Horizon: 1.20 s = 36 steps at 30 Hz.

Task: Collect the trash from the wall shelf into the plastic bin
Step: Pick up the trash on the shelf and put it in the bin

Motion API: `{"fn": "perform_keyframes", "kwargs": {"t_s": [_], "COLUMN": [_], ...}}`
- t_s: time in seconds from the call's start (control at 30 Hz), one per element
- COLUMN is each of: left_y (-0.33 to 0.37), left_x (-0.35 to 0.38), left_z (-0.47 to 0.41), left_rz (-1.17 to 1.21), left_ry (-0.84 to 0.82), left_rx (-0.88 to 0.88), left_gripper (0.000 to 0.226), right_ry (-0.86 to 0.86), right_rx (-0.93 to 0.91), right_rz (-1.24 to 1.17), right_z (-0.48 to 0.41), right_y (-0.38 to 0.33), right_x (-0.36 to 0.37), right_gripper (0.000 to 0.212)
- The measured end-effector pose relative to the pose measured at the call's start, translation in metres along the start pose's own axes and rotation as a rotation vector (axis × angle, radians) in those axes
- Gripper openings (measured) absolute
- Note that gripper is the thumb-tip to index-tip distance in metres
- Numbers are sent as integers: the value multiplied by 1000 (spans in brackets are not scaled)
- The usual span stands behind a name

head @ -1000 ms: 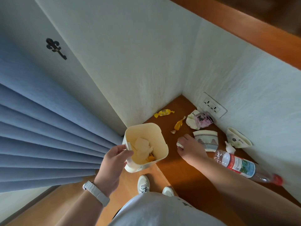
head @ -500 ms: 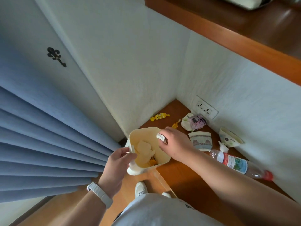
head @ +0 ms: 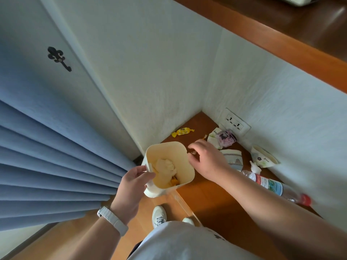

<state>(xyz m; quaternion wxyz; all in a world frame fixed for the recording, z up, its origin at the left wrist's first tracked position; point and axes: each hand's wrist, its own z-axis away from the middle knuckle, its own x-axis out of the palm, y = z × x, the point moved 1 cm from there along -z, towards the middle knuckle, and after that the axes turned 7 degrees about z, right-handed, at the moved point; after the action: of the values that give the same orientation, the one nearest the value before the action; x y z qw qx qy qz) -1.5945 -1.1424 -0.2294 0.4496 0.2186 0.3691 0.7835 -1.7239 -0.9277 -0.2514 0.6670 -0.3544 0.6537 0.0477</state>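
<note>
My left hand (head: 133, 186) grips the near rim of the cream plastic bin (head: 169, 145), held at the wooden shelf's (head: 206, 192) left edge; crumpled paper and something orange lie inside. My right hand (head: 208, 160) hovers just right of the bin with fingers curled down over an orange wrapper (head: 193, 152), which is mostly hidden. Whether the fingers hold it is unclear. On the shelf lie a yellow candy (head: 182, 132), a crumpled purple-and-white wrapper (head: 223, 139), two crushed paper cups (head: 233, 160) (head: 262, 157), a white scrap (head: 255, 167) and a plastic bottle (head: 272, 185).
White walls close the shelf corner, with a socket plate (head: 234, 124) low on the right wall. A second wooden shelf (head: 281, 44) juts out above. Blue curtain (head: 47, 156) hangs at the left. My shoes (head: 159, 215) stand on the wooden floor below.
My right hand carried a white scrap from the shelf to the bin; the scrap is gone from it, and the hand has moved back right over the orange wrapper. The left hand keeps the bin.
</note>
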Motion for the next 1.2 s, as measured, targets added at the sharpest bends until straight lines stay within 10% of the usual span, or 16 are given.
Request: {"fn": "perform_keyframes", "kwargs": {"t_s": [0.43,0.9,1.2], "left_y": [-2,-1,0], "left_x": [-6,0,8], "left_z": [-7,-5,-5], "left_rz": [-8,-57,-84], "left_ry": [17,22,-54], "left_rx": [-18,1,8], "left_gripper": [28,25,28], "right_ry": [-567,-561,-238], "right_rx": [400,342,284], "right_rz": [397,251,34], "right_z": [25,35,37], "right_y": [52,66,30], "right_x": [66,70,22], "right_gripper": [53,46,25]}}
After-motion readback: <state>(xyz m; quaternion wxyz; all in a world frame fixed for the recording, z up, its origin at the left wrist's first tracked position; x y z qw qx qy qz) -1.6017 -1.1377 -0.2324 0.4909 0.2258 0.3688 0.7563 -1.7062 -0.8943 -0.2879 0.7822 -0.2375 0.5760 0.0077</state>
